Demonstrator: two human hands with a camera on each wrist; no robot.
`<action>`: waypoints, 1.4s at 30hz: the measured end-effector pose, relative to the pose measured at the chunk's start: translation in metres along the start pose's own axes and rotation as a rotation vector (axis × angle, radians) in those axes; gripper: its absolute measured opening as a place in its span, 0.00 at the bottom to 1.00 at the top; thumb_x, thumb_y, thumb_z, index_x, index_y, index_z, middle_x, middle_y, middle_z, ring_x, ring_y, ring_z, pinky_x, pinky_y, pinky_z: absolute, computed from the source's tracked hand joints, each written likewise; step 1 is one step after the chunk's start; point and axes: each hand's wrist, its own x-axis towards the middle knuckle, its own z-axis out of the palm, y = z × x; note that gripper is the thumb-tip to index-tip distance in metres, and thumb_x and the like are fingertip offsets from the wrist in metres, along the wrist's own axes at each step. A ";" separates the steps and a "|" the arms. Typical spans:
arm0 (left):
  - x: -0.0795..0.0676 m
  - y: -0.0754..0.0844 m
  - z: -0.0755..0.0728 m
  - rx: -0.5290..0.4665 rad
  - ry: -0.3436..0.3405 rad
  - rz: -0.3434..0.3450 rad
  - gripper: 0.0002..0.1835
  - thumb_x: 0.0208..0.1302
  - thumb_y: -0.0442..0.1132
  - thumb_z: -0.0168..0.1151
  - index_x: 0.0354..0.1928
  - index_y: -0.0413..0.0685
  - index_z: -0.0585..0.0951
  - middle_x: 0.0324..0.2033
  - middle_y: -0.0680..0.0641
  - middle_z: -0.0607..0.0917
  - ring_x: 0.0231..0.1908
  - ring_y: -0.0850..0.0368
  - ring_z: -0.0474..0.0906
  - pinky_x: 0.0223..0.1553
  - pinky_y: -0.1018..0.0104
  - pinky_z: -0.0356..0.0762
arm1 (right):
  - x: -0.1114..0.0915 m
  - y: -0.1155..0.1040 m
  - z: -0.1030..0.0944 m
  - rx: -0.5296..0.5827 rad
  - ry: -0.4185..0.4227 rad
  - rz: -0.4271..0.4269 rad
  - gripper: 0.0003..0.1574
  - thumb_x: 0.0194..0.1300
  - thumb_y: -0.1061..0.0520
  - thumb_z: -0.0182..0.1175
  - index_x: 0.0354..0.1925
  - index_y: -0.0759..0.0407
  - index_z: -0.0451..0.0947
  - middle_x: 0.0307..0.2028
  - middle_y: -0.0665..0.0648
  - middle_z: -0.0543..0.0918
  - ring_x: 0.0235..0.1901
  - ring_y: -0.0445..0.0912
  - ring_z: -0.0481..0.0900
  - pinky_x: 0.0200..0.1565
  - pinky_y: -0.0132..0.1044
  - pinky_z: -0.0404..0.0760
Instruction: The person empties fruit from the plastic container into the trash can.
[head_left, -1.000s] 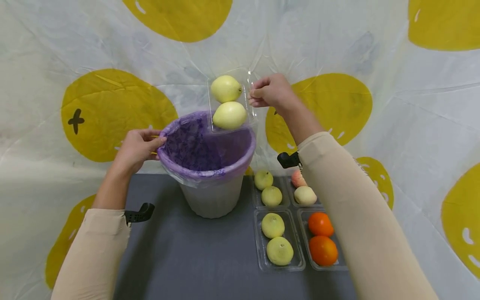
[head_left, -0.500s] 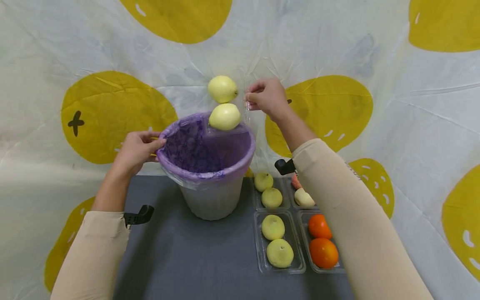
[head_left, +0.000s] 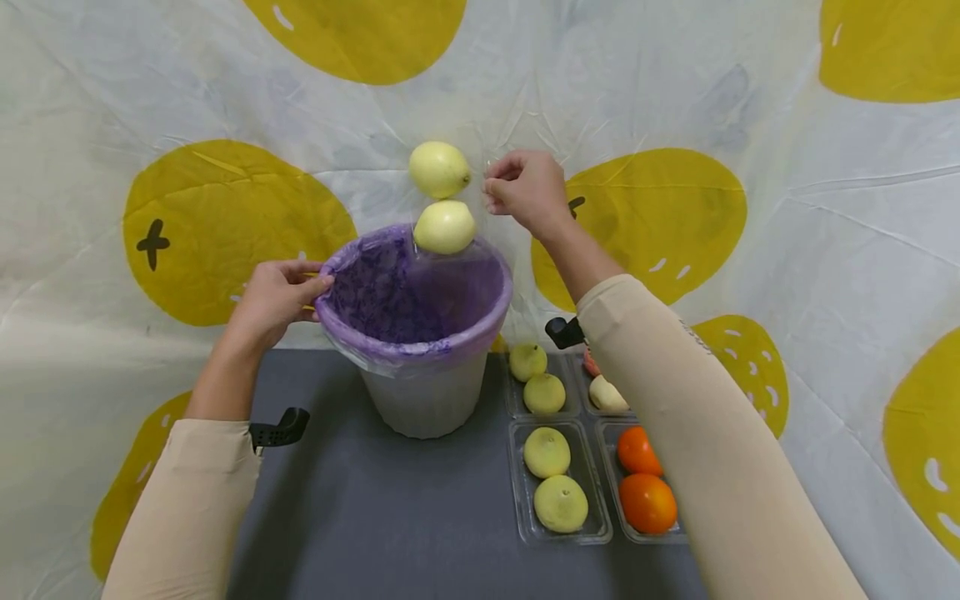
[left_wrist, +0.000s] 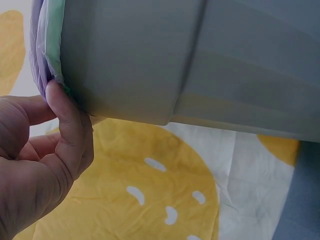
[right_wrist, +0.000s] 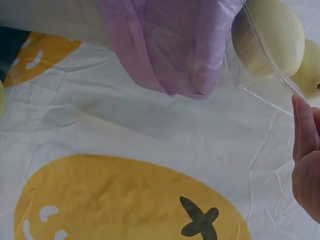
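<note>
A pale bin [head_left: 423, 400] lined with a purple plastic bag [head_left: 420, 348] stands on the dark tabletop. At its left side my left hand [head_left: 272, 302] pinches the bag-covered rim between thumb and fingers; the left wrist view shows the fingertips against the bag's edge. My right hand [head_left: 531, 192] pinches the edge of a clear plastic tray [right_wrist: 270, 60] above the bin's far right side. Tilted in that tray are two pale yellow fruits, an upper fruit [head_left: 439, 169] and a lower fruit [head_left: 446, 227]. Most of the tray is hard to see against the cloth.
Right of the bin sit several clear trays: yellow-green round fruits in a back tray [head_left: 513, 404] and a front tray [head_left: 525, 521], orange fruits [head_left: 647, 503], and a tray of pale fruit [head_left: 607, 395] partly behind my right sleeve. A patterned cloth [head_left: 480, 50] hangs behind.
My right hand has moved slightly left with the tray, and the two pale fruits have shifted left over the bin. The left hand stays on the rim.
</note>
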 end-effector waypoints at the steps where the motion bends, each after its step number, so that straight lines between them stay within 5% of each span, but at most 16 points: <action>1: 0.000 0.000 0.000 -0.001 -0.002 0.000 0.32 0.77 0.44 0.59 0.75 0.35 0.67 0.57 0.40 0.75 0.32 0.66 0.82 0.35 0.71 0.87 | 0.000 0.000 0.000 -0.008 0.004 -0.001 0.09 0.67 0.62 0.68 0.44 0.66 0.85 0.33 0.53 0.85 0.28 0.45 0.87 0.36 0.33 0.89; 10: 0.000 0.004 0.002 0.007 -0.008 0.009 0.31 0.78 0.45 0.58 0.75 0.36 0.68 0.63 0.36 0.74 0.33 0.66 0.82 0.35 0.71 0.87 | 0.002 0.004 0.006 -0.018 0.053 -0.045 0.03 0.66 0.64 0.68 0.37 0.63 0.84 0.30 0.53 0.84 0.26 0.43 0.85 0.33 0.33 0.89; 20: -0.003 0.002 0.002 -0.002 -0.012 0.008 0.31 0.77 0.45 0.59 0.75 0.35 0.68 0.55 0.42 0.76 0.32 0.65 0.82 0.35 0.70 0.87 | 0.000 0.012 0.013 0.006 0.095 -0.100 0.04 0.65 0.65 0.68 0.33 0.60 0.84 0.29 0.54 0.84 0.25 0.43 0.86 0.31 0.33 0.89; 42: -0.003 0.001 0.002 0.001 -0.011 0.009 0.31 0.77 0.44 0.59 0.75 0.35 0.67 0.55 0.41 0.76 0.32 0.66 0.83 0.35 0.71 0.87 | 0.002 0.018 0.021 0.071 0.159 -0.119 0.06 0.64 0.65 0.66 0.39 0.68 0.87 0.29 0.56 0.87 0.26 0.47 0.89 0.32 0.33 0.89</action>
